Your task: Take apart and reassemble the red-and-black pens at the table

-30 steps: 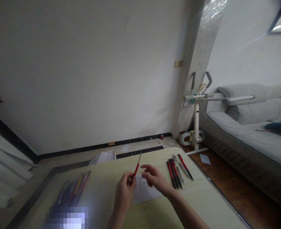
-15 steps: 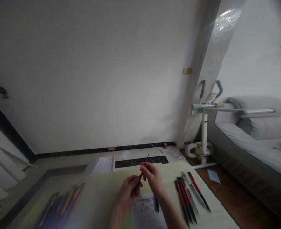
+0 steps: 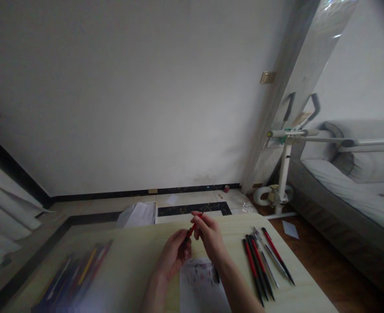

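Observation:
Both hands meet over the light wooden table (image 3: 139, 256) around one slim red pen (image 3: 192, 228). My left hand (image 3: 175, 254) pinches its lower end, fingers curled. My right hand (image 3: 209, 237) is closed on its upper end, hiding the tip. Under my wrists lies a white printed paper sheet (image 3: 201, 284), with a small dark piece (image 3: 216, 275) at its edge. To the right of my right arm lies a row of several red and black pens (image 3: 263, 265) side by side.
A blurred bundle of coloured pens (image 3: 74, 274) lies at the table's left. Beyond the table's far edge are a white box (image 3: 138, 214) on the tiled floor, a white exercise machine (image 3: 285, 169), and a grey sofa (image 3: 351, 182) at the right.
My right hand has come onto the red pen's upper end and now covers the thin tip that stuck out before. The view shifted, so the table things sit lower and further right.

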